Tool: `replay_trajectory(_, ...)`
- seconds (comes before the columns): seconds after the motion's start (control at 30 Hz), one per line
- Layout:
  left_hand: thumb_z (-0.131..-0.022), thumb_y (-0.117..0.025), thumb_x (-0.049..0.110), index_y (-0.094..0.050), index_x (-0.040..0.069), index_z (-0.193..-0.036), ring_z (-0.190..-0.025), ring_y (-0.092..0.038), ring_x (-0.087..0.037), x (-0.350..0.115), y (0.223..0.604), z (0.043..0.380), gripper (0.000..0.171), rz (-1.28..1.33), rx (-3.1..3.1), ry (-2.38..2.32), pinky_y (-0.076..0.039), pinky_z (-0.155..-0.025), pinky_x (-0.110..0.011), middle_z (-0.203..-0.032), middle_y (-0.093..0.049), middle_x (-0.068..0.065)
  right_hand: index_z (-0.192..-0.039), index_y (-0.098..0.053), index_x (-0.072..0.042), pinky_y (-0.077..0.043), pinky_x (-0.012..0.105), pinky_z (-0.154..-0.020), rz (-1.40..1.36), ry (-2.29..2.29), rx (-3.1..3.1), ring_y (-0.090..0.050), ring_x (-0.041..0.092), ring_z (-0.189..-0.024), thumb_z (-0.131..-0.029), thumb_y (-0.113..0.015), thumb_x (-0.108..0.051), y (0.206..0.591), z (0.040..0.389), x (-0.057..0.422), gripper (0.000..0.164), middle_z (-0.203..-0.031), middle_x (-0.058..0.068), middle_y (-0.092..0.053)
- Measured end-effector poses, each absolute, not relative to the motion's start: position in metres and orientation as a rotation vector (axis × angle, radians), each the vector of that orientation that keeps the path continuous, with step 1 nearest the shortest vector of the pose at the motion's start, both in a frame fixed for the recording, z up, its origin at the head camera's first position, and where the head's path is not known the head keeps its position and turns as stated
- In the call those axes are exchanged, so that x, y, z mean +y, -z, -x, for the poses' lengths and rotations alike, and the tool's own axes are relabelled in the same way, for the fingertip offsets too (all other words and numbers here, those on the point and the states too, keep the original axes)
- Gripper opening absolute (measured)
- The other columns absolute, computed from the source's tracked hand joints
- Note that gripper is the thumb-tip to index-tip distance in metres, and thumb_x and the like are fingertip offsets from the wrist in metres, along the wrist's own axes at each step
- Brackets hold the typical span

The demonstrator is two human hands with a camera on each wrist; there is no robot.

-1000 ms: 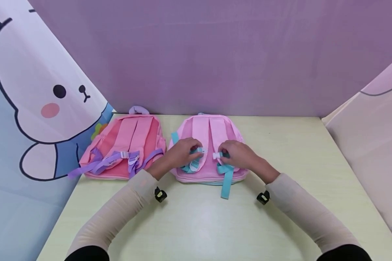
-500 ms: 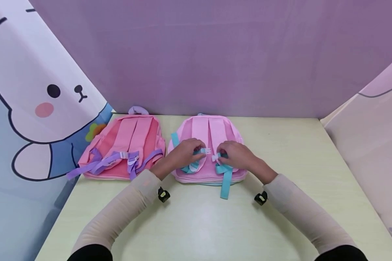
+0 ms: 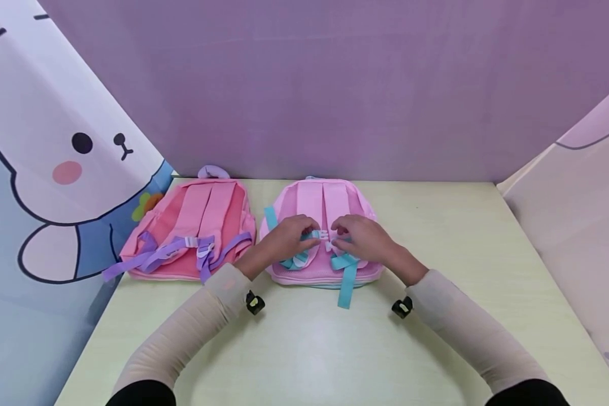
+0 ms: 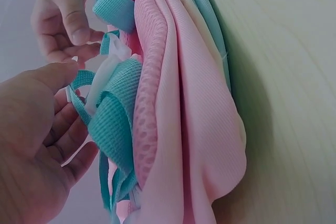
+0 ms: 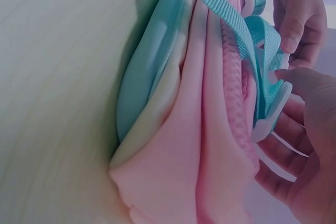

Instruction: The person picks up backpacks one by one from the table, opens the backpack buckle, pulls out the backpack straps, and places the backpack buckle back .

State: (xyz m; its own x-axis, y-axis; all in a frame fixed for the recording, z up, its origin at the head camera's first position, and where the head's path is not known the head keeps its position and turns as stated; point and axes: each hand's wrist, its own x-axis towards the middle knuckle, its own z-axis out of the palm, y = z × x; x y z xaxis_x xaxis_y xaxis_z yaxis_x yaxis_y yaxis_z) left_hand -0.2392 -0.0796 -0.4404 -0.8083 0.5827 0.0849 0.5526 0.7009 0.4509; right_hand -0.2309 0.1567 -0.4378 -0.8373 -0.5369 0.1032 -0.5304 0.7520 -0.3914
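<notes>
Left hand point(image 3: 289, 237): pinching a white plastic pronged buckle half point(image 3: 323, 234) on teal woven webbing point(image 4: 82, 80), long axis crosswise — prongs toward the right hand point(image 3: 363, 239), whose grip cannot be told. Beside that hand, nearer the person — a second white plastic buckle piece point(image 3: 329, 246), over the pink fabric backpack point(image 3: 304, 276).

The pink bag point(image 5: 210, 140) is matt, fine-woven cloth, edged with rough, pitted mesh point(image 4: 152, 66) and carrying coarsely ribbed teal webbing point(image 4: 113, 124) and smooth, pale plastic clips point(image 3: 322, 234). Toward nine o'clock from it, the coral bag point(image 3: 195, 217) is likewise matt cloth. Toward six, the table point(image 3: 304, 349) looks smooth, wood-grained and faintly glossy; toward twelve, the wall point(image 3: 335, 96) looks like matt, lightly creased cloth.
</notes>
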Motion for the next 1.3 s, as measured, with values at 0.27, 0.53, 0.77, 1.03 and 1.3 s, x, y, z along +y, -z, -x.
replay_trajectory(0.27,-0.095,-0.074,0.031,-0.068,0.012,-0.12,-0.088,-0.058,-0.013,-0.078,0.439,0.239,0.032,-0.958,2.822,-0.724,-0.057,-0.084,-0.026,-0.101,-0.066,-0.001,-0.123,-0.067,-0.01,-0.059,0.039,-0.087,0.909,0.727,2.911,-0.066,0.021,-0.098,-0.089,-0.079,-0.032,0.433,0.231,0.149,0.042,-0.108,0.005,-0.071)
replay_trajectory(0.53,-0.094,-0.074,0.034,-0.068,0.013,-0.12,-0.089,-0.06,-0.012,-0.077,0.438,0.239,0.034,-0.959,2.832,-0.719,-0.057,-0.086,-0.025,-0.102,-0.068,-0.001,-0.119,-0.069,-0.013,-0.059,0.036,-0.084,0.894,0.72,2.895,-0.065,0.022,-0.097,-0.088,-0.08,-0.033,0.43,0.231,0.142,0.038,-0.107,0.005,-0.072)
replay_trajectory(0.77,-0.093,-0.075,0.034,-0.068,0.012,-0.122,-0.091,-0.06,-0.013,-0.078,0.438,0.239,0.036,-0.928,2.817,-0.715,-0.057,-0.087,-0.026,-0.104,-0.068,-0.002,-0.115,-0.07,-0.012,-0.058,0.035,-0.084,0.888,0.711,2.9,-0.065,0.022,-0.092,-0.089,-0.079,-0.032,0.433,0.233,0.138,0.034,-0.104,0.005,-0.072)
replay_trajectory(1.03,-0.093,-0.075,0.031,-0.066,0.012,-0.123,-0.091,-0.061,-0.013,-0.078,0.436,0.24,0.036,-0.904,2.787,-0.707,-0.058,-0.087,-0.027,-0.104,-0.068,-0.002,-0.115,-0.07,-0.011,-0.058,0.033,-0.083,0.888,0.723,2.904,-0.063,0.017,-0.088,-0.09,-0.078,-0.029,0.434,0.233,0.136,0.032,-0.102,0.003,-0.071)
replay_trajectory(1.3,-0.092,-0.077,0.035,-0.067,0.013,-0.118,-0.087,-0.06,-0.012,-0.081,0.434,0.241,0.035,-0.88,2.782,-0.668,-0.057,-0.084,-0.026,-0.1,-0.068,0.0,-0.115,-0.069,-0.011,-0.058,0.035,-0.085,0.867,0.728,2.905,-0.063,0.018,-0.091,-0.089,-0.078,-0.026,0.433,0.233,0.136,0.031,-0.102,0.003,-0.071)
